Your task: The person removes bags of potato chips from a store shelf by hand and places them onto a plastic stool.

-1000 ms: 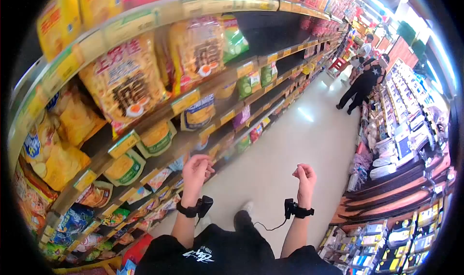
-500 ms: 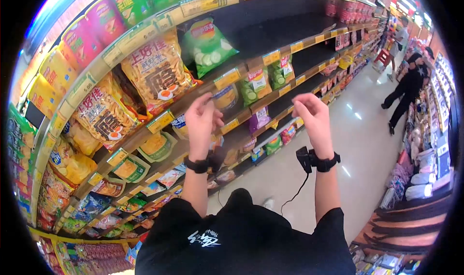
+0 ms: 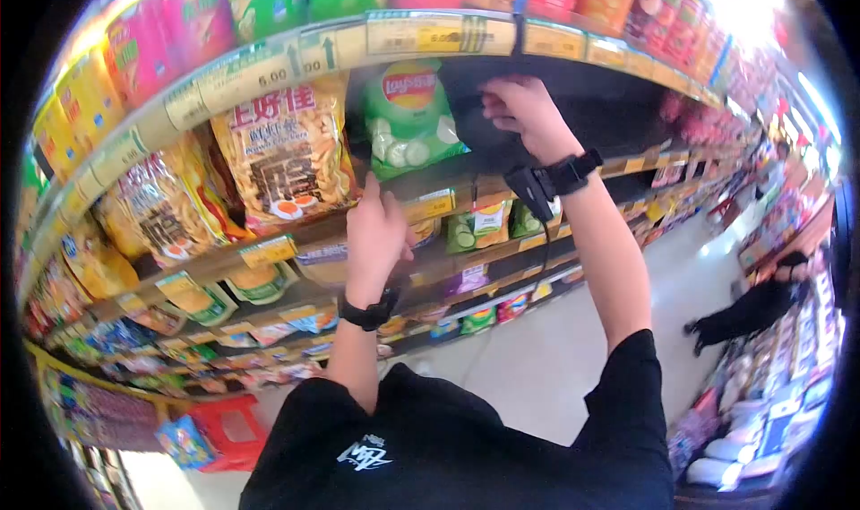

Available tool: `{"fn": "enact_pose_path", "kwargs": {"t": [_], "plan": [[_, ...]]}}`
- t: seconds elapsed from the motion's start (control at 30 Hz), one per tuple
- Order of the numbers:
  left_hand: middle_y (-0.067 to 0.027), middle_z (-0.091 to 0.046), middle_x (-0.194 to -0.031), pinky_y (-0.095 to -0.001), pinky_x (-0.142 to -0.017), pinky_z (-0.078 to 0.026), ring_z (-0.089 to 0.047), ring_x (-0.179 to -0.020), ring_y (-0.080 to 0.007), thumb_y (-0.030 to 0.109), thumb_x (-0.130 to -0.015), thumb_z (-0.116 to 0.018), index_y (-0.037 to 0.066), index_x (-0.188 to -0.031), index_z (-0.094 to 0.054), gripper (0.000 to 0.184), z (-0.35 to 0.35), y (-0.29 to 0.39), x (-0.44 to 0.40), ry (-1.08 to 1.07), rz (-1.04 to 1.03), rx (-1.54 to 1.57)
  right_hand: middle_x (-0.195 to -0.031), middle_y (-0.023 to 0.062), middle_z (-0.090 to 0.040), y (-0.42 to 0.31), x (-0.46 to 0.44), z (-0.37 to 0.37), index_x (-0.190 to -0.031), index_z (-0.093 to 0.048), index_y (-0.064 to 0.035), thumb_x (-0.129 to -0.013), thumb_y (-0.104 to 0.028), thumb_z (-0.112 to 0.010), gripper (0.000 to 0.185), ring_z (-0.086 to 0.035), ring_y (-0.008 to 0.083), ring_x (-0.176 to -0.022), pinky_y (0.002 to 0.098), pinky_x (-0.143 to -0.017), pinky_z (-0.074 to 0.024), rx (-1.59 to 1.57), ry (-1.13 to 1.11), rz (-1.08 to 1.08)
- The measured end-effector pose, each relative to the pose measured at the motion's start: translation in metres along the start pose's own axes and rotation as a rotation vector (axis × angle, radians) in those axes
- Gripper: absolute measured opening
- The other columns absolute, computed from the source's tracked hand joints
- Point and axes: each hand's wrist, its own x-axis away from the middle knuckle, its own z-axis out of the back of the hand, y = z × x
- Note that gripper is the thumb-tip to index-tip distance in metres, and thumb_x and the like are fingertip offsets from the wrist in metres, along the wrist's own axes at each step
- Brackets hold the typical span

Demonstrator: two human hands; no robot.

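Observation:
A green bag of potato chips (image 3: 412, 125) leans upright on the shelf in front of me. My left hand (image 3: 378, 232) is at the shelf edge just below the bag's lower left corner, fingers apart and the index finger pointing up; whether it touches the bag I cannot tell. To the right of the bag, my right hand (image 3: 524, 111) reaches into the dark shelf space, fingers loosely bent with nothing in them. Left of the chips stands a large brown-and-yellow snack bag (image 3: 285, 156) with egg pictures. Both wrists wear black straps.
Canisters (image 3: 269, 4) line the shelf above, behind a price-tag rail (image 3: 430, 35). Lower shelves hold smaller snack bags (image 3: 479, 228). A red basket (image 3: 235, 429) is at the lower left. A person in dark clothes (image 3: 752, 308) is in the aisle at right.
My view has turned toward the shelf. My right hand has moved up and left into the shelf space beside the green bag. My left hand is now nearer that bag's lower corner.

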Motion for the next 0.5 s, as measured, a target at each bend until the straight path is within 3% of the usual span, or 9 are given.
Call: {"fn": "enact_pose_path", "kwargs": {"t": [0.1, 0.13, 0.3, 0.4, 0.5], "plan": [[-0.0088, -0.055, -0.048, -0.0284, -0.035, -0.042, -0.052, -0.036, -0.0165, 0.016, -0.094, -0.038, -0.006, -0.140, -0.024, 0.052, -0.004, -0.012, -0.008, -0.010, -0.001, 0.001, -0.088, 0.0026, -0.064, 0.012, -0.046, -0.009, -0.100, -0.061, -0.0075, -0.086, -0.021, -0.060, 0.019, -0.062, 0.0134, -0.076, 0.0257, -0.064, -0.0483, -0.033, 0.016, 0.087], [-0.0088, -0.055, -0.048, -0.0283, -0.035, -0.042, -0.052, -0.036, -0.0165, 0.016, -0.094, -0.038, -0.006, -0.140, -0.023, 0.053, -0.006, -0.012, -0.009, 0.005, 0.003, -0.007, -0.098, 0.0044, -0.064, 0.017, -0.064, -0.010, -0.107, -0.058, -0.0087, -0.088, -0.026, -0.059, 0.026, -0.063, 0.0160, -0.087, 0.0298, -0.071, -0.0498, -0.039, -0.029, 0.102], [-0.0109, -0.055, -0.049, -0.0280, -0.034, -0.040, -0.052, -0.035, -0.0163, 0.023, -0.095, -0.041, -0.005, -0.141, -0.021, 0.058, -0.010, -0.011, -0.013, 0.090, 0.142, 0.059, -0.112, 0.0082, -0.060, 0.035, -0.118, -0.016, -0.116, -0.053, -0.0101, -0.092, -0.033, -0.054, 0.034, -0.059, 0.0192, -0.103, 0.0347, -0.086, -0.0456, -0.117, -0.206, 0.076], [-0.0109, -0.055, -0.049, -0.0274, -0.033, -0.039, -0.051, -0.034, -0.0159, 0.027, -0.095, -0.043, -0.005, -0.139, -0.026, 0.057, -0.013, -0.012, -0.018, 0.146, 0.171, 0.077, -0.110, 0.0091, -0.060, 0.039, -0.132, -0.015, -0.117, -0.052, -0.0094, -0.094, -0.032, -0.052, 0.033, -0.060, 0.0209, -0.102, 0.0354, -0.084, -0.0476, -0.072, -0.260, 0.105], [-0.0098, -0.054, -0.049, -0.0268, -0.032, -0.036, -0.049, -0.033, -0.0144, 0.023, -0.095, -0.044, -0.006, -0.120, -0.049, 0.039, -0.027, -0.014, -0.021, 0.308, 0.110, 0.038, -0.112, 0.0100, -0.059, 0.043, -0.148, -0.016, -0.118, -0.051, -0.0090, -0.094, -0.030, -0.052, 0.032, -0.061, 0.0222, -0.099, 0.0345, -0.083, -0.0494, -0.047, -0.275, 0.072]]}}
